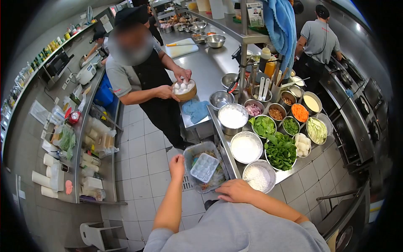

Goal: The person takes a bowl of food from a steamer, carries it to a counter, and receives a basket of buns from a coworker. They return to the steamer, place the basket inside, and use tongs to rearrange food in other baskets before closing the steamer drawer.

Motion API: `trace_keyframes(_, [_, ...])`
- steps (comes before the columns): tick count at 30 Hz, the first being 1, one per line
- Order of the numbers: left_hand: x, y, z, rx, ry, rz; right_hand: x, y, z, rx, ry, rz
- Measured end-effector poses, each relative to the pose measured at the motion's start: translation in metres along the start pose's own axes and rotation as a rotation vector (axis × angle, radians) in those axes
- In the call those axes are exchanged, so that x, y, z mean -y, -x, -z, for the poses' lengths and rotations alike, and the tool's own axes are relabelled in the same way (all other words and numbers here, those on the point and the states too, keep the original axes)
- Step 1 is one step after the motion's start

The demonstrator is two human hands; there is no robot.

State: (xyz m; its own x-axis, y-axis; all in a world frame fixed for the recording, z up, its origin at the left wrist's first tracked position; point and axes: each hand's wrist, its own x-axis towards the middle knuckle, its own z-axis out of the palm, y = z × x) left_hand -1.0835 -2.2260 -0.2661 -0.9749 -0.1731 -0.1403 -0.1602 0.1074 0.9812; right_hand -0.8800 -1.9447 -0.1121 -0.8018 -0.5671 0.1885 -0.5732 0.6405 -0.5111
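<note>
My left hand point(176, 167) is raised over the floor, left of the waste bin point(226, 174), with its fingers curled and nothing showing in them. An empty clear plastic egg tray point(204, 167) lies on the scraps inside the bin. Close to my body, my right hand point(236, 191) has its fingers stretched to the left and holds nothing. Beside it, a steel bowl of lumpy white flour point(257, 177) sits at the counter's corner, with a utensil handle in it. Behind that stand a bowl of fine white powder point(246, 148) and a bowl of leafy greens point(280, 151).
Across from me, a co-worker point(140, 71) holds a round basket of white eggs point(184, 89). Several ingredient bowls, including shredded carrot point(300, 112), crowd the counter. A blue cloth point(196, 111) lies at the table corner. Another person point(321, 38) works at the stoves. A white chair point(96, 235) stands lower left.
</note>
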Motion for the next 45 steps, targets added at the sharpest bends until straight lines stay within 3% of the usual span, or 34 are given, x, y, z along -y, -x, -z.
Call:
trace_keyframes(4, [-0.094, -0.005, -0.030, 0.022, 0.284, 0.004, 0.000, 0.001, 0.000, -0.021, 0.000, 0.001])
trace_keyframes(5, [-0.106, -0.013, -0.036, 0.021, 0.419, 0.043, 0.000, 0.001, 0.000, -0.025, -0.008, -0.002])
trace_keyframes(11, [-0.164, -0.068, -0.035, -0.006, 0.570, 0.240, 0.007, -0.002, 0.009, -0.013, -0.039, -0.041])
trace_keyframes(17, [-0.168, -0.100, -0.011, 0.096, 0.741, 0.381, 0.013, -0.005, 0.010, -0.027, -0.005, -0.074])
trace_keyframes(22, [-0.162, -0.101, -0.001, 0.061, 0.619, 0.484, 0.020, -0.009, 0.010, -0.042, 0.000, -0.114])
trace_keyframes(24, [-0.158, -0.099, -0.001, 0.214, 0.570, 0.392, 0.021, -0.011, 0.010, -0.019, 0.028, -0.146])
trace_keyframes(36, [-0.156, -0.055, -0.013, 0.244, 0.614, 0.324, 0.014, -0.003, -0.008, -0.140, 0.075, -0.189])
trace_keyframes(38, [-0.168, -0.032, -0.010, 0.265, 0.573, 0.297, 0.016, 0.002, -0.007, -0.073, 0.125, -0.159])
trace_keyframes(42, [-0.197, 0.018, -0.004, 0.315, 0.493, 0.253, 0.032, 0.030, -0.002, -0.295, -0.102, -0.061])
trace_keyframes(45, [-0.219, 0.061, -0.006, 0.306, 0.431, 0.236, 0.046, 0.076, 0.030, -0.406, -0.082, -0.067])
